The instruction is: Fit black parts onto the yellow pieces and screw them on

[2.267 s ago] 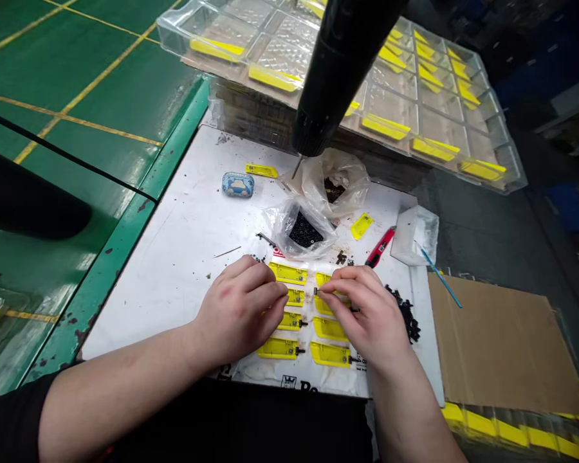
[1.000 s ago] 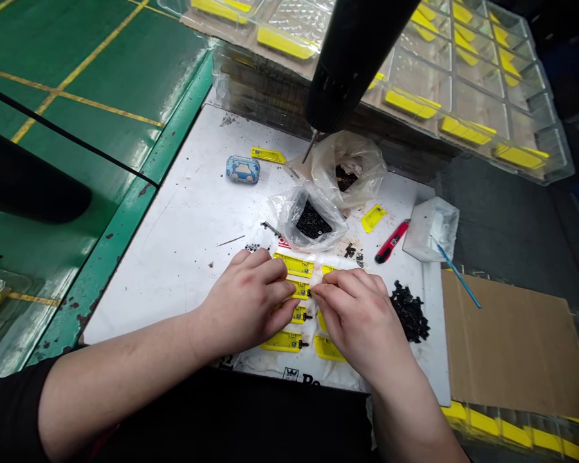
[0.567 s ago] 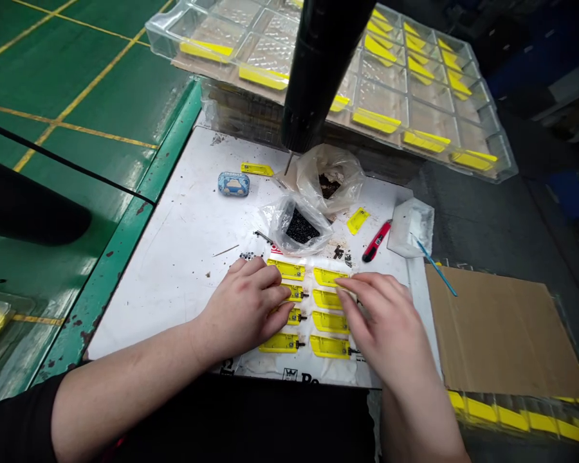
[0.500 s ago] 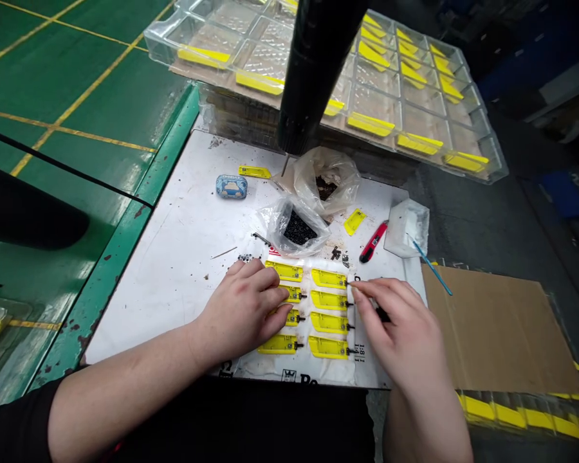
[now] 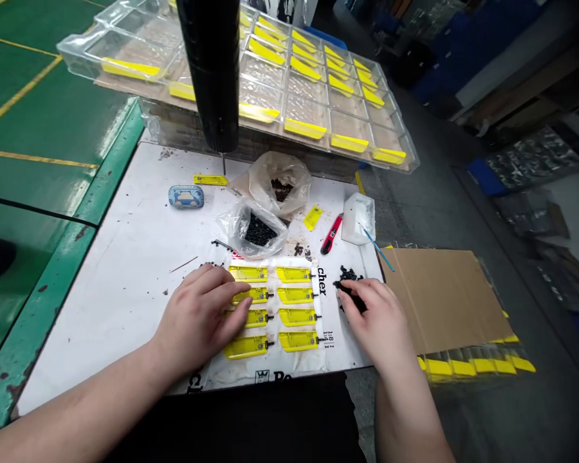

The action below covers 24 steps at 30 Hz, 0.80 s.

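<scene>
Two columns of yellow plastic pieces (image 5: 296, 296), several with small black parts at their right ends, lie on a white printed sheet. My left hand (image 5: 205, 308) lies over the left column, fingers bent and thumb apart from the index finger, covering part of those pieces. To the right of the columns, my right hand (image 5: 374, 312) is at a pile of small black parts (image 5: 350, 273). Its thumb and index finger pinch at the pile's left side, seemingly on a small black part (image 5: 338, 284). The palm hides some of the pile.
A black electric screwdriver (image 5: 217, 96) hangs over the table's back. Below it are a bag of black bits (image 5: 236, 236), a bag of brown bits (image 5: 296, 190) and a blue tin (image 5: 186, 197). A red cutter (image 5: 332, 234) lies by a white box (image 5: 352, 218). Behind stands a divided tray (image 5: 309, 96).
My right hand has gone from the upper right yellow piece to the black pile at its right. My left hand stays over the left column. The whole view has shifted.
</scene>
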Each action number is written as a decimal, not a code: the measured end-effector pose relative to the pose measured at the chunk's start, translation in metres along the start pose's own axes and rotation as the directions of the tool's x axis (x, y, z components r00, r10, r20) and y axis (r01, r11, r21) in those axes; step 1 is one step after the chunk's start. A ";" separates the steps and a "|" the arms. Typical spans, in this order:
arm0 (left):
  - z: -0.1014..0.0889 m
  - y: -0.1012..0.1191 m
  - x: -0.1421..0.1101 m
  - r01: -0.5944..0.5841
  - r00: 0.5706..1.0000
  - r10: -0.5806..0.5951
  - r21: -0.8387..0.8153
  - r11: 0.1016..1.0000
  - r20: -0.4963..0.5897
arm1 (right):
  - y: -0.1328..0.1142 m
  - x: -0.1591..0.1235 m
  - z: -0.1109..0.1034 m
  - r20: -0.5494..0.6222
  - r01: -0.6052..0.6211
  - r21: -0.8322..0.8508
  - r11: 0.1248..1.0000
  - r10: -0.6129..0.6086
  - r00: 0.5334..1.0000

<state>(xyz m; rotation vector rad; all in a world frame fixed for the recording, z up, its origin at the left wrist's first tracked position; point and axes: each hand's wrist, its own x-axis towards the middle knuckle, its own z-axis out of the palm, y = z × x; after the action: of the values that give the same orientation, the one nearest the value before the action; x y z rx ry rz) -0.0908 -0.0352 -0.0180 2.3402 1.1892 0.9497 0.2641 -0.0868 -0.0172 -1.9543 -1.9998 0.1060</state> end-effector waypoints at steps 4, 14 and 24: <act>0.000 0.000 0.000 0.015 1.000 -0.015 0.018 1.000 -0.009 | -0.005 0.008 0.008 -0.024 0.044 -0.051 0.998 -0.045 0.999; -0.001 0.001 0.000 0.030 1.000 -0.030 0.006 1.000 -0.007 | -0.004 0.013 0.000 0.009 0.129 -0.155 0.979 -0.129 0.992; 0.001 0.001 0.002 0.105 0.994 -0.105 0.019 0.994 -0.002 | -0.035 0.024 -0.018 0.090 -0.026 0.474 0.880 -0.018 0.996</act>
<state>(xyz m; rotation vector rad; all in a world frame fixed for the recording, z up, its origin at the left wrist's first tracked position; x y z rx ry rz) -0.0883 -0.0344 -0.0174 2.2664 1.3131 0.9073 0.2360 -0.0678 0.0139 -1.6565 -1.8020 0.6375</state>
